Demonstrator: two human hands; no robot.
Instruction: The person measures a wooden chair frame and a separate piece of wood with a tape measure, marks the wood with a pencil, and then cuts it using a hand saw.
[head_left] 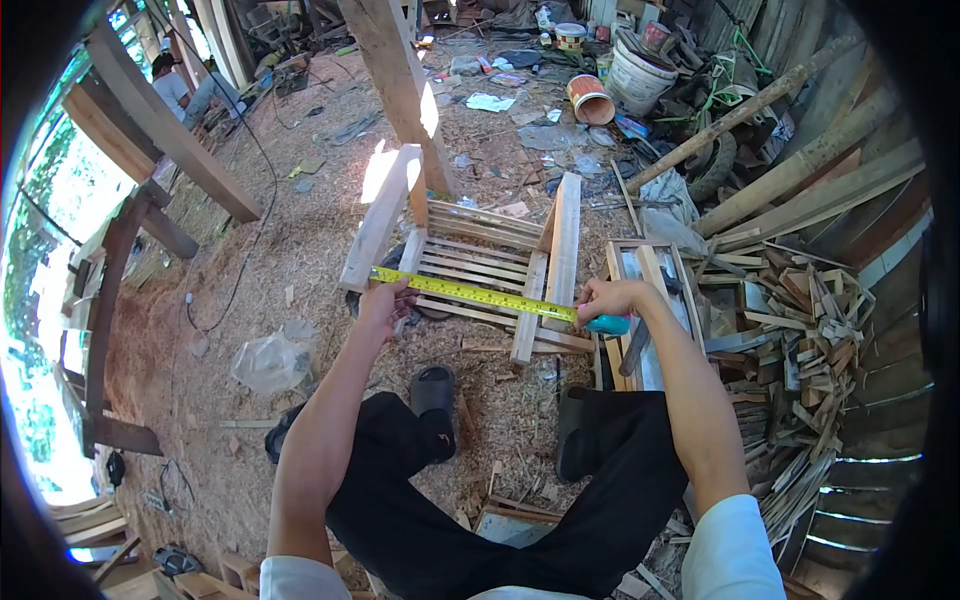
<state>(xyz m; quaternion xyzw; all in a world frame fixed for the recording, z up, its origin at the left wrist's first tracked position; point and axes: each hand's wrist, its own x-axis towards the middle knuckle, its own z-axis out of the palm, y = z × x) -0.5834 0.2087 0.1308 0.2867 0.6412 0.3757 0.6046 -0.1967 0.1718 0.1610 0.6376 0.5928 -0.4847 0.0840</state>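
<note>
In the head view, the left hand pinched the end of a yellow tape measure stretched across a slatted wooden frame on the sawdust floor, while the right hand gripped its teal case.

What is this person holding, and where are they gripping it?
A yellow tape measure: the right hand grips its teal case, and the left hand pins the blade's free end against the slatted wooden frame.
</note>
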